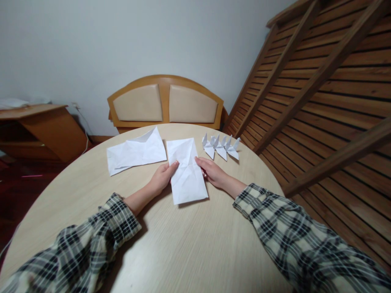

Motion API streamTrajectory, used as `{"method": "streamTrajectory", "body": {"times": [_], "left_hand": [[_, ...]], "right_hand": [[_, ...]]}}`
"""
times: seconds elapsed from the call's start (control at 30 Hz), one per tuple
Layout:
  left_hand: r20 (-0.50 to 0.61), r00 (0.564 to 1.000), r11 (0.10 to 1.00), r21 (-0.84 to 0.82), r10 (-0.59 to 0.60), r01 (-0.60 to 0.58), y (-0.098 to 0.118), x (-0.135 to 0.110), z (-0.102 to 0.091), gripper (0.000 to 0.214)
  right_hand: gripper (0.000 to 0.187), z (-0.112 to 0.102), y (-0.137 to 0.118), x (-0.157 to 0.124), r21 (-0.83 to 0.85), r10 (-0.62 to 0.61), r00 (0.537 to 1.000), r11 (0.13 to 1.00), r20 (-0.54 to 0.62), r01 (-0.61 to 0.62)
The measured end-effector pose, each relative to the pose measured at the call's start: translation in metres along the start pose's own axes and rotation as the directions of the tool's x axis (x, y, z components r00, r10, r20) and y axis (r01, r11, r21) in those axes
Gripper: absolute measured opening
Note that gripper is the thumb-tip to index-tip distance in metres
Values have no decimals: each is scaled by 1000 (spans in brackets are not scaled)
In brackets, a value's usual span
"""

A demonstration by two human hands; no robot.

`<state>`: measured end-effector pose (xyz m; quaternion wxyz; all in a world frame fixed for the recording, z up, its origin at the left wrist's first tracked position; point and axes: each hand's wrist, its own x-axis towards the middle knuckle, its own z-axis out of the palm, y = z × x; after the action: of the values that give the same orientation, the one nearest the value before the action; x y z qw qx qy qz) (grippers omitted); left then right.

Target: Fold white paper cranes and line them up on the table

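Observation:
Between my two hands is a creased, folded sheet of white paper [188,183], raised slightly off the table at its near edge. My left hand [163,176] grips its left side, thumb on top and fingers underneath. On the opposite side, my right hand [212,171] pinches the right edge, with its thumb over the paper. Just beyond my right hand stand several white folded paper cranes [220,147] in a row. More folded white paper [137,151] lies to the left of my left hand, one corner lifted.
The round, pale wooden table [189,244] fills the foreground. Behind it stands a wooden headboard [165,97] with two beige panels. Wooden slats [330,110] lean along the right. A brown desk [51,130] with a cable beside it is at the left.

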<state>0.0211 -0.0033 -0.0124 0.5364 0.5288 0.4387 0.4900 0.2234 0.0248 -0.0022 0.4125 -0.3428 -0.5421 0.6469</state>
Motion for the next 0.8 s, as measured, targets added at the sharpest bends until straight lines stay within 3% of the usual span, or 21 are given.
{"method": "streamTrajectory", "body": {"times": [0.23, 0.37, 0.5, 0.6, 0.8], "left_hand": [[-147, 988, 985, -160, 47, -71, 1, 5, 1, 52], [-195, 980, 968, -238, 31, -78, 5, 5, 4, 52], [-204, 979, 980, -196, -8, -33, 5, 4, 2, 43], [-150, 988, 983, -182, -22, -5, 5, 2, 2, 40], [-121, 992, 976, -204, 46, -70, 7, 0, 5, 55]], "right_hand": [[50, 3, 2, -2, -71, 94, 984, 994, 152, -84], [41, 0, 5, -1, -118, 83, 987, 991, 136, -67], [35, -1, 7, 1, -124, 75, 994, 990, 79, -65], [33, -1, 6, 0, -127, 80, 993, 990, 90, -68], [33, -1, 5, -1, -133, 86, 985, 989, 151, -66]]}}
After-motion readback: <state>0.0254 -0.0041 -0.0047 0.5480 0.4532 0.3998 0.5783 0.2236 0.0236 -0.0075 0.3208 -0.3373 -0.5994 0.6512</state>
